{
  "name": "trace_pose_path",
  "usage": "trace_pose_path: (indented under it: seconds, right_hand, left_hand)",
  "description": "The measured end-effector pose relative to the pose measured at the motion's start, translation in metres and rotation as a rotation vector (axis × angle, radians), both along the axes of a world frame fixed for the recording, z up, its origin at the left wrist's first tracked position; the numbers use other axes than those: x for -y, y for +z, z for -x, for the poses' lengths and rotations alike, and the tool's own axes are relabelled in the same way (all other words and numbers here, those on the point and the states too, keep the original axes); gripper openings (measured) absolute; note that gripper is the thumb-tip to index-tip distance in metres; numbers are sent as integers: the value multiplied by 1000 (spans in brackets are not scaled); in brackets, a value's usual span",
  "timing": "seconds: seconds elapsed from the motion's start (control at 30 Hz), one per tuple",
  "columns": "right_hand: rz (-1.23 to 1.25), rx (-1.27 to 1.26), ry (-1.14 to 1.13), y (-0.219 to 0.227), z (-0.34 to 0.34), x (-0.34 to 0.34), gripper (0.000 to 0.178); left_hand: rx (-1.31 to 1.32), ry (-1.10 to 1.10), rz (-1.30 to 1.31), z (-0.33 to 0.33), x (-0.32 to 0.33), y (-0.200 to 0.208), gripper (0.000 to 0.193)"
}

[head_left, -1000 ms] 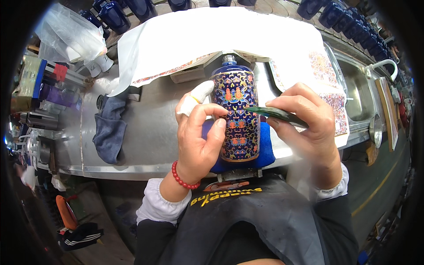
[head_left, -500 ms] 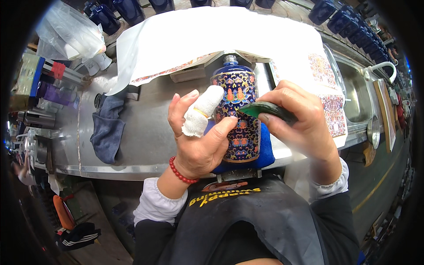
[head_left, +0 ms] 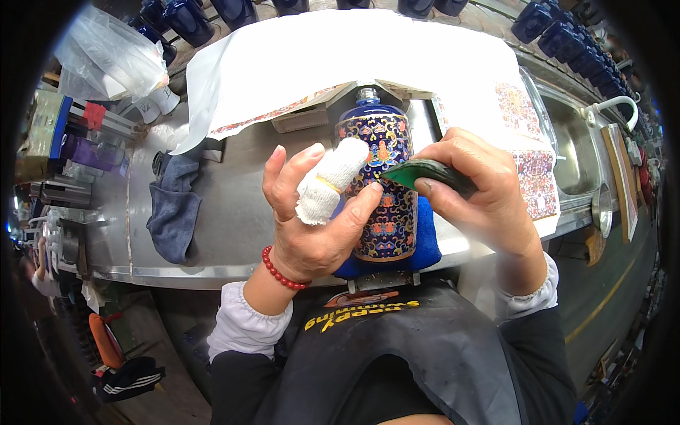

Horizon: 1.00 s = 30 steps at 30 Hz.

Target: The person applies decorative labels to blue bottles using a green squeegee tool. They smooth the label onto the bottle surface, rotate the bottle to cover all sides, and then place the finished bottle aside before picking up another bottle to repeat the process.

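A dark blue bottle (head_left: 386, 227), covered in a multicoloured floral pattern, lies with its neck pointing away from me on a blue cloth (head_left: 428, 234). My left hand (head_left: 312, 237) is at its left side, thumb tip and white-wrapped index finger touching the patterned surface; the other fingers stretch out, holding nothing. A red bead bracelet circles that wrist. Between the thumb and fingers of my right hand (head_left: 478, 177) is a green scraper (head_left: 407, 173), its thin edge against the bottle's right side near my left thumb.
White paper (head_left: 340, 53) spreads beyond the bottle, with patterned decal sheets (head_left: 535, 188) on the right. A grey-blue towel (head_left: 172, 219) lies left on the metal bench. At right is a sink (head_left: 577, 152). Several dark blue vessels (head_left: 237, 10) line the back.
My left hand has shifted slightly left at the wrist, and its wrapped finger reaches a little further over the bottle. The vessels along the back have moved right. My right hand is nearly unchanged.
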State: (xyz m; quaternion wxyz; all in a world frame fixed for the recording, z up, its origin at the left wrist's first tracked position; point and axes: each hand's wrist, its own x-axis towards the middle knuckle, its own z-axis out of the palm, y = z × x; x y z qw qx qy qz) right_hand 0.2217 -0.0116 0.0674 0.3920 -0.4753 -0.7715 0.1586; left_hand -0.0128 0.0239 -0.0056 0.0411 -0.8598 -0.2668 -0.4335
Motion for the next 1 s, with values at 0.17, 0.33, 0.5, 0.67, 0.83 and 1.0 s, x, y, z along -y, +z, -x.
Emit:
trace_pose_path:
  seconds: [0.17,0.33,0.5,0.67,0.83,1.0]
  right_hand:
    - [14,-5,-5,0,0,0,25]
    - [8,-9,-1,0,0,0,25]
    - [6,3,-1,1,0,1,25]
    - [8,-14,2,1,-3,3,23]
    - [-3,-80,-42,-4,-6,7,21]
    - [53,-86,-73,-9,-11,16,19]
  left_hand:
    - [15,-25,16,-1,1,2,29]
    - [16,-19,27,-2,4,2,31]
    - [-1,5,26,-2,5,3,32]
    - [-26,32,12,0,7,7,31]
    - [-36,49,-102,-5,5,4,27]
    - [-54,86,-87,-5,8,3,25]
